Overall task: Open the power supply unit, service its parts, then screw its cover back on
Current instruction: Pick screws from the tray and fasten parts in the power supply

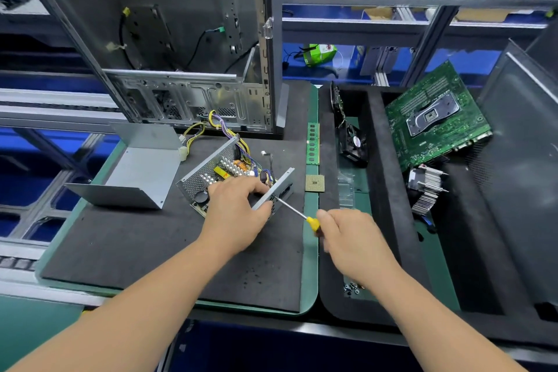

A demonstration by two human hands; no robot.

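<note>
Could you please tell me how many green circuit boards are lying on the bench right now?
2. A narrow memory stick lies on the green strip beside the black mat; a large motherboard leans in the black tray on the right. Others may be hidden.

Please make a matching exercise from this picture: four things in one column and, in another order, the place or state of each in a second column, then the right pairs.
Things:
1. screwdriver
2. power supply cover
3. memory stick
4. processor chip

Places or states:
A. lies just beyond the processor chip on the green strip
B. held in the right hand, tip at the unit's end plate
C. off the unit, to the left on the mat
D. lies flat just right of the open power supply

Pairs: 1-B, 2-C, 3-A, 4-D
</note>
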